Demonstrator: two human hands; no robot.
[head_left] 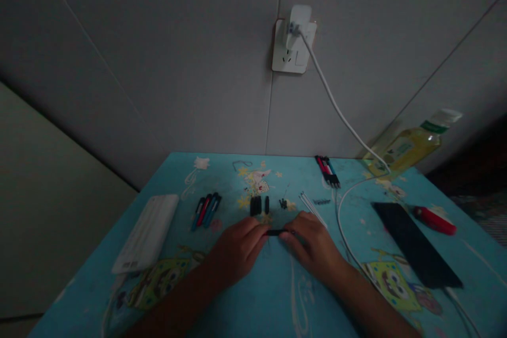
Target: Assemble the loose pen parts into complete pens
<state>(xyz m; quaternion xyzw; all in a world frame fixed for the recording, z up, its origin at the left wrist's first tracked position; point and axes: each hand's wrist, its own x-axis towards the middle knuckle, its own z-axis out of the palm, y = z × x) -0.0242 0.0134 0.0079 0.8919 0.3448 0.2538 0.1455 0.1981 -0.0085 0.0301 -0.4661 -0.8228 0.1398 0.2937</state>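
Both hands meet over the middle of the table, pinching one dark pen piece (pixel 274 232) between them. My left hand (pixel 241 243) is closed on its left end, and my right hand (pixel 311 243) grips its right end. Just beyond lie short black pen parts (pixel 256 205), with a single one (pixel 266 205) beside them. Tiny black pieces (pixel 283 204) sit farther right, near thin white refills (pixel 312 208) and a row of what look like small springs (pixel 321 202). Coloured pen barrels (pixel 206 210) lie to the left. Several slim pen parts (pixel 328 171) rest at the back right.
A white power strip (pixel 146 232) lies left. On the right are a dark flat device (pixel 415 243), a red object (pixel 434 220) and a tilted bottle of yellow liquid (pixel 412 142). A white cable (pixel 332 100) runs from the wall socket (pixel 291 60) across the patterned blue tablecloth (pixel 253 301).
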